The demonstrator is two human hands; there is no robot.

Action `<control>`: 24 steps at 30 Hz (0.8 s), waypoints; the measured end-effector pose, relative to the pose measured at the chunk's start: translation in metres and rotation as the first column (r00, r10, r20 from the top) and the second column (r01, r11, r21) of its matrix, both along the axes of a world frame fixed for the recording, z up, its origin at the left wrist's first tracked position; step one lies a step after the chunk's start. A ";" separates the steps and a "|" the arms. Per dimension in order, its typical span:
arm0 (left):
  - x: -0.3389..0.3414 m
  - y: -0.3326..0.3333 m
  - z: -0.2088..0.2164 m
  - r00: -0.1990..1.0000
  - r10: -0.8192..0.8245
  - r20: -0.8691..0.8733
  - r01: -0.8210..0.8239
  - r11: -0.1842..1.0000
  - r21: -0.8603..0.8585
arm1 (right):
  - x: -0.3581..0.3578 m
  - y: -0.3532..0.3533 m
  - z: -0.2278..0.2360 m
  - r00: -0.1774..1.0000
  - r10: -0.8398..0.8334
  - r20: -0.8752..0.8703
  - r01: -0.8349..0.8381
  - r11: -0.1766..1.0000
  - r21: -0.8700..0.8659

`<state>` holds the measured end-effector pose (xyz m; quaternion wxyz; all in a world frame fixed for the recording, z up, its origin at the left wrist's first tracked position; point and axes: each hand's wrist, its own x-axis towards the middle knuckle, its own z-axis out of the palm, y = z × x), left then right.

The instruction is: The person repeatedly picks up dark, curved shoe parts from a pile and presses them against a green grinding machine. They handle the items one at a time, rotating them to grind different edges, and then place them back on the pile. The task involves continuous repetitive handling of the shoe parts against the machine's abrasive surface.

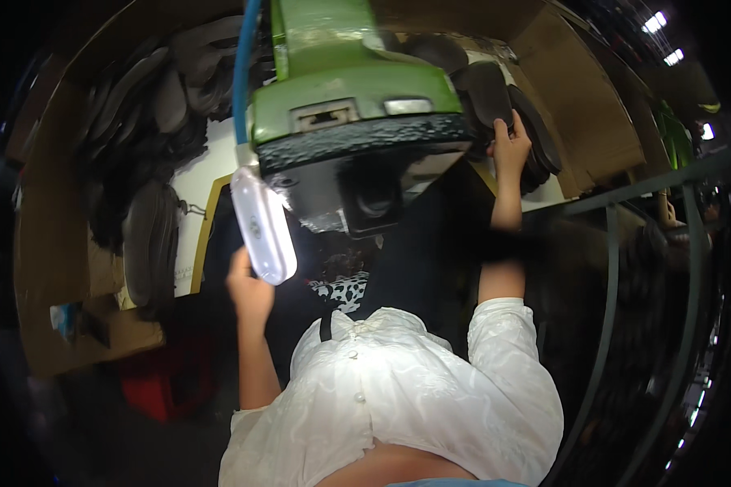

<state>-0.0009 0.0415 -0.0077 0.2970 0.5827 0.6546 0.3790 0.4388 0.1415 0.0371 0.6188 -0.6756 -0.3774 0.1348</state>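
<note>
Brown cardboard (pixel 578 101) is flanking a flat, dark-grey, oblong sole (pixel 488 91), likely light, flexible, best edge-held; our right hand (pixel 511 151), fingers slightly parted, is touching its near end. Left hand (pixel 250 292): we cannot tell.

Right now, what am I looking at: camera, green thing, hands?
No robot: these are one person's bare hands, seen by a head-worn fisheye looking down, which bends straight edges. A green machine fills the upper middle, a blue hose alongside. Dark sole-shaped pieces lie both sides on a white surface inside cardboard walls. The right hand has its fingers on the near end of one dark piece. The left hand is by a pale oblong fitting; whether it holds anything is hidden.
</note>
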 end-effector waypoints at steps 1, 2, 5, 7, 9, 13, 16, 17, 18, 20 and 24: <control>-0.020 0.005 0.005 0.989 0.136 -0.058 -0.127 0.982 0.143 | 0.002 0.007 -0.005 0.998 0.032 0.046 -0.034 0.999 0.041; -0.041 0.010 0.012 0.933 0.277 -0.230 -0.204 0.933 0.297 | 0.010 0.005 -0.006 0.997 0.045 0.060 -0.043 0.998 -0.043; -0.108 0.008 0.029 0.506 0.678 -0.534 -0.460 0.735 0.498 | 0.005 0.000 -0.004 0.991 0.132 -0.025 -0.134 0.987 -0.091; -0.154 0.001 0.023 0.527 0.695 -0.489 -0.611 0.709 0.351 | -0.013 -0.011 -0.002 0.978 0.126 -0.168 -0.134 0.990 -0.038; -0.185 0.002 0.015 0.790 0.591 -0.162 -0.523 0.788 0.326 | -0.007 -0.020 -0.023 0.992 0.126 -0.031 -0.124 0.991 0.054; -0.193 0.003 0.027 0.707 0.578 -0.406 -0.431 0.809 0.401 | -0.057 -0.042 -0.026 0.972 0.181 -0.148 -0.145 0.964 0.221; -0.178 0.001 0.045 0.756 0.587 -0.290 -0.352 0.738 0.575 | -0.059 -0.050 -0.045 0.983 0.181 -0.008 -0.179 0.979 0.098; -0.164 0.003 0.055 0.825 0.534 -0.187 -0.312 0.705 0.636 | -0.056 -0.054 -0.058 0.982 0.189 0.003 -0.189 0.981 0.042; -0.140 0.002 0.070 0.885 0.457 -0.084 -0.279 0.667 0.690 | -0.052 -0.060 -0.073 0.981 0.194 0.017 -0.194 0.981 -0.016; -0.099 -0.009 0.093 0.969 0.243 0.042 -0.193 0.639 0.745 | -0.078 -0.072 -0.068 0.934 0.349 -0.070 -0.354 0.932 -0.081; -0.030 -0.015 0.080 0.852 -0.380 0.360 0.100 0.793 0.601 | -0.150 -0.110 -0.065 0.473 0.785 -0.399 -0.868 0.493 -0.059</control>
